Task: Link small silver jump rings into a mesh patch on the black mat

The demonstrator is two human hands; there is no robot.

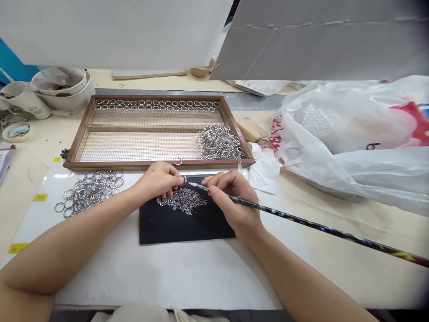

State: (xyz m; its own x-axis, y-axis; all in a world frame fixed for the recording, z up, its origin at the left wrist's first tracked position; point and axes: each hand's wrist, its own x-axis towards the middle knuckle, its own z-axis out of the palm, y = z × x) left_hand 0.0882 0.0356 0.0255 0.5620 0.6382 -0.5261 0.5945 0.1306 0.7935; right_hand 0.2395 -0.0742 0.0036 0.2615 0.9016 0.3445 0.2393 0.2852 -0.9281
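Observation:
My left hand (164, 180) pinches a small silver ring (184, 179) above the far edge of a black mat (187, 230). In my right hand (236, 197) is a long, dark patterned stick (288, 216) with a pale pointed tip, held like a pen. That tip points at the ring and sits close to it; whether they touch I cannot tell. Below both hands, a pile of tiny shiny stones (182, 200) is spread on the mat. A heap of silver rings (90, 190) lies left of my left hand.
Behind the mat stands a wood-framed mesh tray (134, 165) with rows of rings at its back and a ring heap (219, 142) at its right. A plastic bag (335, 147) bulges on the right. Cups and tubs (63, 96) stand at left; grey panels (318, 40) hang overhead.

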